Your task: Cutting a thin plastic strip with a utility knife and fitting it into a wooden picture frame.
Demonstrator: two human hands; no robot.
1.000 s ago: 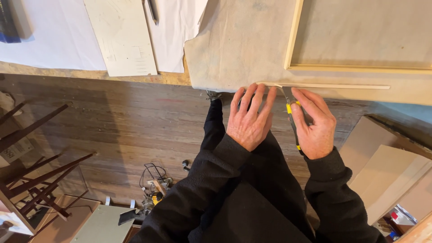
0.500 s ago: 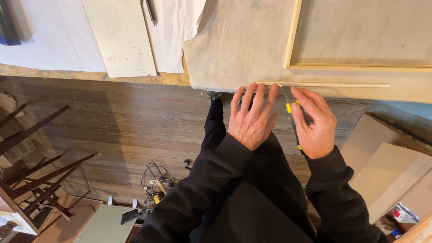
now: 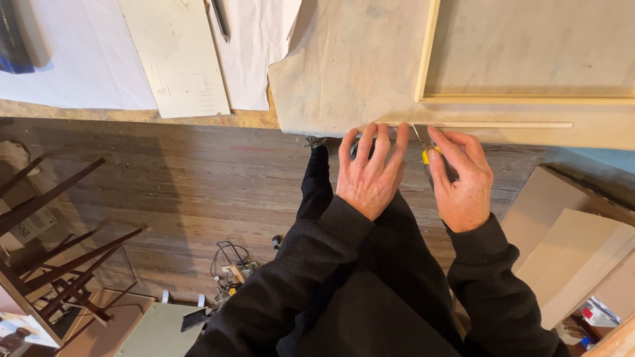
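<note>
Nearest, the left hand (image 3: 370,175) is lying flat, fingers spread, pressing the cloth (image 3: 350,73) down at the bench's near edge. Just right of it, the right hand (image 3: 463,182) is gripping a yellow-handled knife (image 3: 425,153), blade pointing at a thin wood strip (image 3: 503,124) lying along that edge. It looks like trimming; the next stroke wants a steady, guided pull. Farther back a wooden frame (image 3: 426,53) is resting on the cloth.

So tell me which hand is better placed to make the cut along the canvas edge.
Probably the right hand: it grips the yellow-handled knife at the canvas edge. The left hand lies flat, fingers steadying the edge.
</note>
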